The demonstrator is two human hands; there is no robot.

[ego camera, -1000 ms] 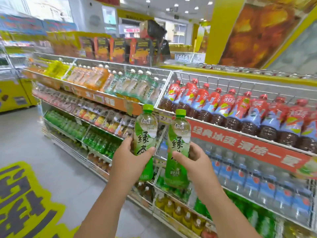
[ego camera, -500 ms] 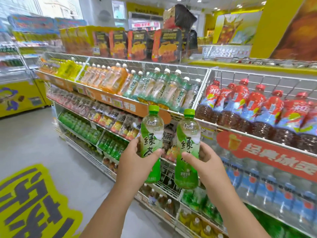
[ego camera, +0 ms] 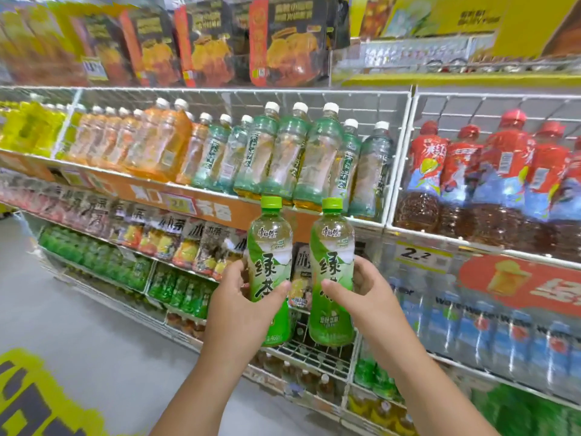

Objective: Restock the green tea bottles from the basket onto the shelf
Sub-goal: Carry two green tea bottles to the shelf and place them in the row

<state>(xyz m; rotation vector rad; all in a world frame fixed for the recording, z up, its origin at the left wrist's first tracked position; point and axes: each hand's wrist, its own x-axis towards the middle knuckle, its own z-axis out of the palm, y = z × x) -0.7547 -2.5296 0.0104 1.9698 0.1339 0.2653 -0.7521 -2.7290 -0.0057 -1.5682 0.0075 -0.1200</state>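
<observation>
While each hand wraps one upright green tea bottle at mid-label — left hand on the left bottle, right hand on the right bottle — both hang before the wire shelf, seemingly ready for placing.

Two clear plastic tea bottles: bright green caps, green-white labels, dark characters. Above them, orange shelf strip. Right of strip, red-capped dark-tea bottles, red-blue labels. Grey floor, yellow marking.
</observation>
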